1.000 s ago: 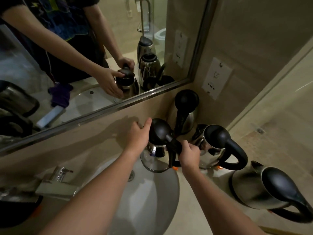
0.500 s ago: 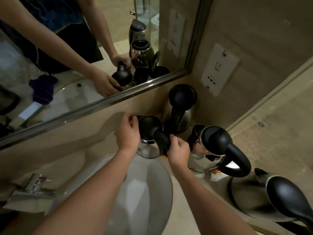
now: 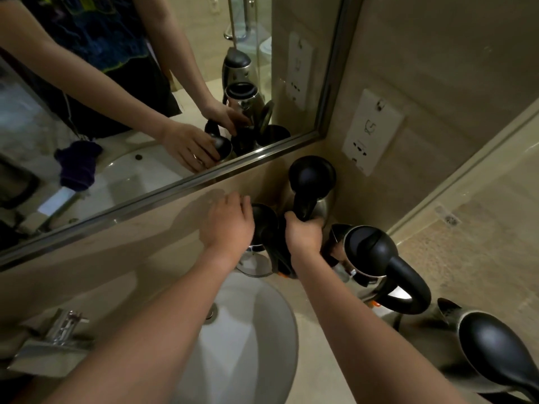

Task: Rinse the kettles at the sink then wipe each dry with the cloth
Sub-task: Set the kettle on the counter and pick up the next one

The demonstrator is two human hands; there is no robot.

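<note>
Right hand [image 3: 303, 239] grips the black handle of the kettle [image 3: 264, 243] at the back rim of the sink [image 3: 280, 339]; left hand [image 3: 229, 228] curls over its lid, apparently steadying it. We judge the steel body rigid and slippery when wet: hold by the handle.

Four kettles along the counter right of the sink

The sink [image 3: 262, 330] lies at 6 o'clock, the tap [image 3: 62, 328] at its 9 o'clock. At the basin's 12 o'clock rim stands the held kettle [image 3: 264, 243], between the left hand [image 3: 229, 225] and right hand [image 3: 303, 236]. The corner kettle [image 3: 312, 185] stands behind it; the third kettle [image 3: 376, 258] and fourth kettle [image 3: 490, 351] follow toward 4 o'clock. The mirror [image 3: 145, 97] hangs behind.
</note>
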